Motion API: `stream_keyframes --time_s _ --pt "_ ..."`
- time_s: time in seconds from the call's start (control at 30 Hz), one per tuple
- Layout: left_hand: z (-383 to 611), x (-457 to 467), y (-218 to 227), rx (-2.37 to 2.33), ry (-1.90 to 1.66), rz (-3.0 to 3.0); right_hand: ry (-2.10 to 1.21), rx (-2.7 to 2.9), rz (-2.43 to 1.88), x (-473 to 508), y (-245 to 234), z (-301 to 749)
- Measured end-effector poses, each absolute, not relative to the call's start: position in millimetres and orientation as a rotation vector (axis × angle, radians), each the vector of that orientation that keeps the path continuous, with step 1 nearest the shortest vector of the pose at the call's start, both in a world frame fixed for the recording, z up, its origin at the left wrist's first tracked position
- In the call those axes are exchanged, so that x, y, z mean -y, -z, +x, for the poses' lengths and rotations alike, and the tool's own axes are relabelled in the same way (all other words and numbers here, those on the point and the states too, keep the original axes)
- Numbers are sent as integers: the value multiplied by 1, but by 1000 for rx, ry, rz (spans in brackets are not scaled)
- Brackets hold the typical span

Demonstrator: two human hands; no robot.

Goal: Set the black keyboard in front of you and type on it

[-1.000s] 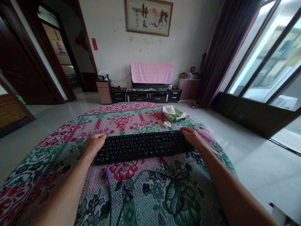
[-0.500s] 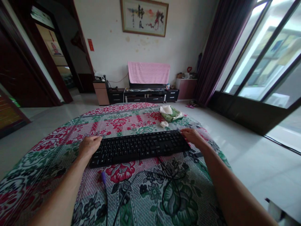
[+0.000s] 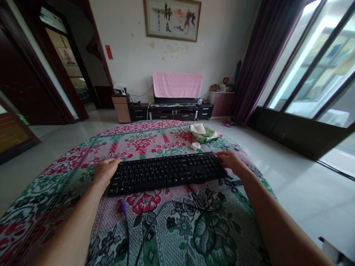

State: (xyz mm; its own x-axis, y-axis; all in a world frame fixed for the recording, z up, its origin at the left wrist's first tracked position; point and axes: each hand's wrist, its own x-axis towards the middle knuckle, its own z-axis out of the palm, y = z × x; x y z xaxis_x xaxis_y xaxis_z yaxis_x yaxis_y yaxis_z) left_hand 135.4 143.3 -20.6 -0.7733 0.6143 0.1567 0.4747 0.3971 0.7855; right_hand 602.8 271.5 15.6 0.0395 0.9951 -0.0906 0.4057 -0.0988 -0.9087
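Note:
A black computer keyboard (image 3: 169, 173) lies across the table, its keys facing up. My left hand (image 3: 107, 170) grips its left end, thumb along the top corner, with the other fingers hidden. At the opposite end my right hand (image 3: 229, 161) holds the upper right corner; its fingertips are partly hidden at the edge. From the keyboard's near side runs a black cable (image 3: 155, 218), looped on the cloth at the right. A purple plug (image 3: 123, 207) ends the cable and rests below the keyboard's left part.
A flowered tablecloth (image 3: 91, 147) covers the round table. Beyond the keyboard lie a green tissue pack (image 3: 206, 135) and a crumpled tissue (image 3: 195, 146). Farther back, a TV stand (image 3: 172, 112) bears a screen under a pink towel (image 3: 177, 85). Glass doors stand at the right.
The whole view has shifted slightly to the right. Both hands keep their places at the keyboard's ends, and the keyboard, cable and tissues lie as before.

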Motion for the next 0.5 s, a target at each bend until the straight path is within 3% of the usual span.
stream_keyframes --time_s 0.5 --pt "150 -141 7 -1901 -1851 625 -948 1455 -1587 -281 -10 607"
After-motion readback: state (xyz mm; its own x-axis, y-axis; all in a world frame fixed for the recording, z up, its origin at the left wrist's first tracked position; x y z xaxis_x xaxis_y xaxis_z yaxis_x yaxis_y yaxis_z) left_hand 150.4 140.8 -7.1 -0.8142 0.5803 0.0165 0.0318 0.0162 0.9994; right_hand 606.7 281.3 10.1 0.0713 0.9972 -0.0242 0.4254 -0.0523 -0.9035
